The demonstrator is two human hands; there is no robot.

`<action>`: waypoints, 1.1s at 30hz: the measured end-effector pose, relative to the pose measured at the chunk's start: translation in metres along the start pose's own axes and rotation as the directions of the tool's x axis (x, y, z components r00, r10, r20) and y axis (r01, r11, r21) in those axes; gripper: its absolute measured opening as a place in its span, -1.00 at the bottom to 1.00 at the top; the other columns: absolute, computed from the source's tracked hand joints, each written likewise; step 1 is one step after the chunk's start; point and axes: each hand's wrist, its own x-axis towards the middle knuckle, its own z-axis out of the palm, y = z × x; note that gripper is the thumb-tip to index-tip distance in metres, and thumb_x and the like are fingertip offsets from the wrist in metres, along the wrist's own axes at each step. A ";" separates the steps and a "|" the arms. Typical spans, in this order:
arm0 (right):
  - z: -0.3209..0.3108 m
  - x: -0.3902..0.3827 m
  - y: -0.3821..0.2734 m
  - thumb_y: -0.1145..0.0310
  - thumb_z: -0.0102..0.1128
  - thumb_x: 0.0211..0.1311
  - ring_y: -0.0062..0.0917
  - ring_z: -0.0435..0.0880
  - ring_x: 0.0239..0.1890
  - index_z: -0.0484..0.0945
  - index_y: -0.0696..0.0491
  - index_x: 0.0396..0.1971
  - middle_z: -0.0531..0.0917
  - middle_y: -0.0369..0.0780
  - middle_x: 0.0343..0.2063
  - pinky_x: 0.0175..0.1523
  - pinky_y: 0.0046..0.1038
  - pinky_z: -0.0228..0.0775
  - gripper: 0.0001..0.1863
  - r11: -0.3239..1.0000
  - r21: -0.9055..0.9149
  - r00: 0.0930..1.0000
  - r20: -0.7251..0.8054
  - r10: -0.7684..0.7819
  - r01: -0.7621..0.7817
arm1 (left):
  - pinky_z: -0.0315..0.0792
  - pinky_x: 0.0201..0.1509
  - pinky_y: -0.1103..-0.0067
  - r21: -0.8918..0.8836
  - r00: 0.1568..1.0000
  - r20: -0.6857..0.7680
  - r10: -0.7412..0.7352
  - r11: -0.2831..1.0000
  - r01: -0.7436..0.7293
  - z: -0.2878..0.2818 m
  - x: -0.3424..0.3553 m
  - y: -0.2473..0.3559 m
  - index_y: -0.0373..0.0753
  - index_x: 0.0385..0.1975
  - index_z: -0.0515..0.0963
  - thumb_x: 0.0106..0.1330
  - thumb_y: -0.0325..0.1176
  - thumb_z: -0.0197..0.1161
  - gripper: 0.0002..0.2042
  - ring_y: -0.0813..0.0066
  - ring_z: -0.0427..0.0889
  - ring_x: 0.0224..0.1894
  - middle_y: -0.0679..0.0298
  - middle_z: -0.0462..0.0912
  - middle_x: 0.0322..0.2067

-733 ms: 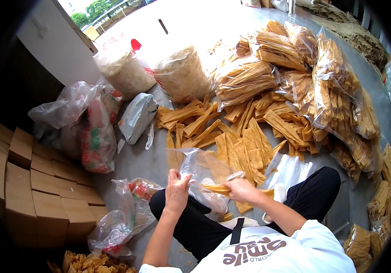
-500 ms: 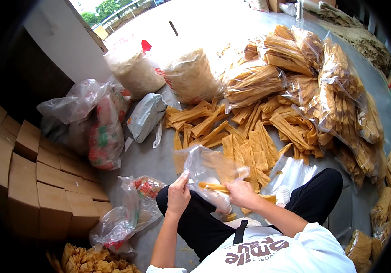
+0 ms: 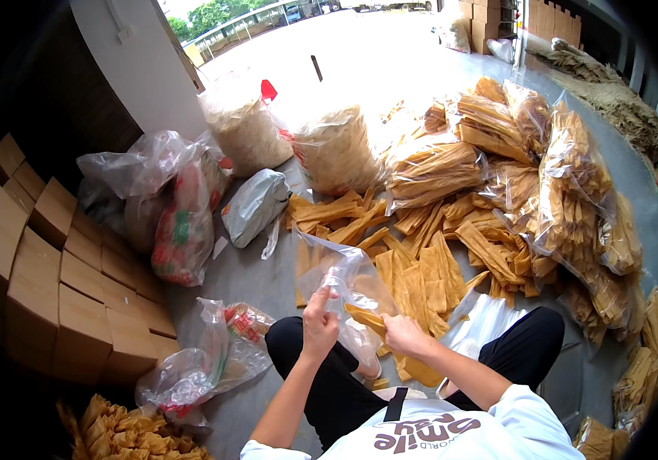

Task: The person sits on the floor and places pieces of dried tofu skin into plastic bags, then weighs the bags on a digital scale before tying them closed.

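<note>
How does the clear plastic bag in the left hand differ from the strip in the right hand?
The clear plastic bag is see-through and colourless; the strip is yellow-brown and looks opaque. The bag spreads out broadly, while the strip is narrow. The left hand holds the bag, whereas the right hand holds the strip. Both are gripped by one bare hand.

The head-worn fisheye looks down and forward, near the bare left hand (image 3: 319, 326) and bare right hand (image 3: 407, 336) below centre.
</note>
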 end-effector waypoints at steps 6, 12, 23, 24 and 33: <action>0.000 0.037 0.032 0.37 0.09 -0.01 -0.24 0.49 -0.05 0.34 0.21 0.01 0.53 -0.01 -0.13 0.06 -0.40 0.28 -0.49 0.746 0.562 0.926 -0.316 -0.206 0.357 | 0.34 -0.08 0.37 0.194 0.980 0.197 -0.043 0.981 0.004 -0.001 -0.001 0.007 -0.26 0.15 0.23 -0.11 -0.76 -0.10 -0.34 0.03 0.48 -0.20 -0.01 0.47 -0.25; 0.013 0.055 0.073 0.36 0.14 0.00 -0.24 0.50 -0.06 0.39 0.21 -0.08 0.54 -0.01 -0.15 0.01 -0.36 0.30 -0.56 0.773 0.625 0.809 -0.507 0.298 0.107 | 0.39 -0.20 0.35 0.455 0.968 0.236 0.086 0.870 -0.188 -0.029 0.001 0.028 -0.18 0.02 0.40 -0.08 -0.70 0.00 -0.45 0.10 0.48 -0.30 0.07 0.40 -0.31; -0.018 0.038 0.011 0.28 0.16 -0.01 -0.15 0.52 -0.19 0.33 0.17 -0.20 0.50 0.05 -0.31 -0.09 -0.24 0.35 -0.60 0.909 0.413 0.981 -0.144 0.127 -0.057 | 0.41 -0.13 0.37 0.622 0.943 0.221 0.248 0.709 -0.332 -0.012 0.034 0.040 -0.32 0.14 0.22 0.00 -0.68 -0.01 -0.42 0.09 0.48 -0.18 0.00 0.46 -0.15; -0.024 0.027 -0.015 0.29 0.16 -0.01 -0.14 0.53 -0.23 0.34 0.17 -0.21 0.52 0.05 -0.33 -0.13 -0.24 0.37 -0.61 0.916 0.396 0.991 -0.086 0.101 -0.059 | 0.40 -0.11 0.36 0.610 0.958 0.233 0.165 0.742 -0.276 -0.003 0.035 0.039 -0.32 0.16 0.20 0.00 -0.68 0.00 -0.41 0.05 0.48 -0.16 -0.03 0.46 -0.13; 0.041 0.089 -0.009 0.39 -0.03 0.06 -0.22 0.60 -0.31 0.36 0.13 -0.19 0.58 -0.02 -0.41 -0.28 -0.22 0.44 -0.71 0.972 -0.063 0.927 -0.295 -0.233 0.225 | 0.41 -0.16 0.65 -0.188 0.864 0.504 -0.014 0.974 0.126 0.006 0.049 0.020 -0.31 0.25 0.00 0.10 -0.76 -0.12 -0.37 0.56 0.54 -0.36 0.12 0.41 0.06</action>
